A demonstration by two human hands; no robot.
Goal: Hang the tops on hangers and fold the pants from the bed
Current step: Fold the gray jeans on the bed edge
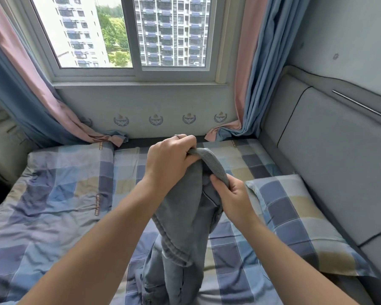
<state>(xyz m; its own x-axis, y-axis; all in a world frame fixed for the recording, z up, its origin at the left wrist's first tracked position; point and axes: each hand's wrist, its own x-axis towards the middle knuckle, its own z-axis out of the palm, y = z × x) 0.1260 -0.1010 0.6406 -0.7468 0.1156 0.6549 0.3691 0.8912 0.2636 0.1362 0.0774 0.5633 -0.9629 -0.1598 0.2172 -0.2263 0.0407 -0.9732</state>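
Note:
A pair of grey-blue denim pants hangs bunched in the air above the bed, its lower part trailing down onto the checked cover near the bottom of the view. My left hand grips the top edge of the pants at the waistband, fingers curled over the fabric. My right hand pinches the same band a little lower and to the right. No tops or hangers are in view.
A checked pillow lies at the right beside the grey padded headboard. A folded checked quilt covers the left of the bed. Pink and blue curtains hang at both sides of the window.

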